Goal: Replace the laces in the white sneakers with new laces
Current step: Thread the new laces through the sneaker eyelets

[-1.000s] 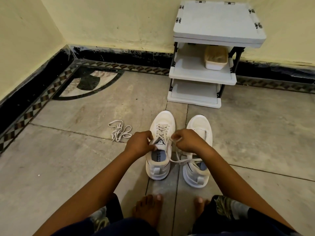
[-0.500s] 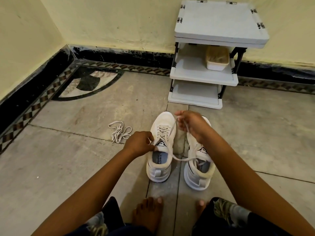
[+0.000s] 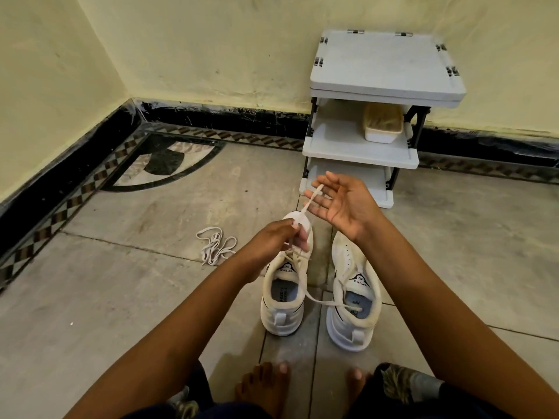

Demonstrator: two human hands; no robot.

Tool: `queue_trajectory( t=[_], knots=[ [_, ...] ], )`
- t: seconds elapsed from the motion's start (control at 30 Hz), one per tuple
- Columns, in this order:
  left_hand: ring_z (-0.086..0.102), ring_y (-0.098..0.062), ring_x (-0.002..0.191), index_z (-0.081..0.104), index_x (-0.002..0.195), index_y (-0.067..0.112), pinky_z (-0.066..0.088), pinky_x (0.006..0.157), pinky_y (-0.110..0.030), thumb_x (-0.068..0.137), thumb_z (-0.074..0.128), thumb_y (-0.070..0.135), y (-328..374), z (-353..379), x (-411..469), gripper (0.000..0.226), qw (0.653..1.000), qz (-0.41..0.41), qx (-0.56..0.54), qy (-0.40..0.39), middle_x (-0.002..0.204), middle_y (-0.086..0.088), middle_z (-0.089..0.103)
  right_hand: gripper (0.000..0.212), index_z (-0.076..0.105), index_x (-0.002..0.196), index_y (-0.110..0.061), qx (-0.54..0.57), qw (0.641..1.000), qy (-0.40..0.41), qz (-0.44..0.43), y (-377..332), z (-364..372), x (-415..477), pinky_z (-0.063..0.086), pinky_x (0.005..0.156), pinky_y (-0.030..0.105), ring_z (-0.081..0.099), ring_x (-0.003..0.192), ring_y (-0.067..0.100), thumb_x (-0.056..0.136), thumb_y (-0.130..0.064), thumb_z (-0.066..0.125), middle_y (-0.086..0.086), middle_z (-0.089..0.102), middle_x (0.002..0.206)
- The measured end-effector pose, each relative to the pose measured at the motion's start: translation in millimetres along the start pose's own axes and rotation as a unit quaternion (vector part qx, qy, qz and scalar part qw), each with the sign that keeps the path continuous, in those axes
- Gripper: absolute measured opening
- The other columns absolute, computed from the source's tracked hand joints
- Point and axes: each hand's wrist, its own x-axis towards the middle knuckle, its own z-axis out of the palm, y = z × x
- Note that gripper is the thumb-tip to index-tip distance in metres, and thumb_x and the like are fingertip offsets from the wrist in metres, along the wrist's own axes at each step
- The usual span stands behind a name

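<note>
Since the earlier frame the right hand has risen above the left sneaker. The right sneaker stands just beside it. Right hand: palm up, fingers spread straight, lace draped across the fingertips. Left hand, over the left sneaker's toe, pinches that lace.

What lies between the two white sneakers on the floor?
In the head view, a strip of floor separates the left sneaker and the right sneaker; one lace crosses it, from the left sneaker into the right one's opening.
</note>
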Motion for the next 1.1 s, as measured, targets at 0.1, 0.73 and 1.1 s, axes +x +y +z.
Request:
queue_trajectory(
  t=[0.1,0.73,1.1],
  knots=[
    [0.050,-0.005,0.056,0.059,0.084,0.015,0.044,0.069,-0.021,0.101,0.035,0.021,-9,-18,-3,0.030,0.999,-0.014,0.006,0.033,0.061,0.004,0.051,0.017,0.049,0.081,-0.010,0.011,0.997,0.082,-0.010,-4,-21,4,0.050,0.077,0.035,0.059,0.084,0.021,0.095,-0.017,0.043,0.006,0.050,0.086],
    [0.055,-0.010,0.072,0.069,0.078,0.023,0.049,0.073,-0.032,0.080,0.071,0.023,-9,-30,15,0.003,0.928,0.063,0.339,0.143,0.075,0.008,0.065,0.021,0.069,0.108,-0.012,-0.579,0.805,-0.079,-0.099,65,-27,7,0.047,0.089,0.033,0.063,0.095,0.019,0.088,-0.017,0.063,0.009,0.070,0.103],
    [0.062,-0.018,0.085,0.065,0.099,0.016,0.046,0.073,-0.030,0.074,0.076,0.034,-63,-17,4,0.033,0.920,-0.055,0.373,0.104,0.095,0.001,0.066,0.013,0.074,0.092,-0.009,-0.616,0.783,-0.028,-0.081,95,-38,6,0.047,0.081,0.026,0.065,0.088,0.018,0.085,-0.016,0.066,0.008,0.072,0.094]
  ],
)
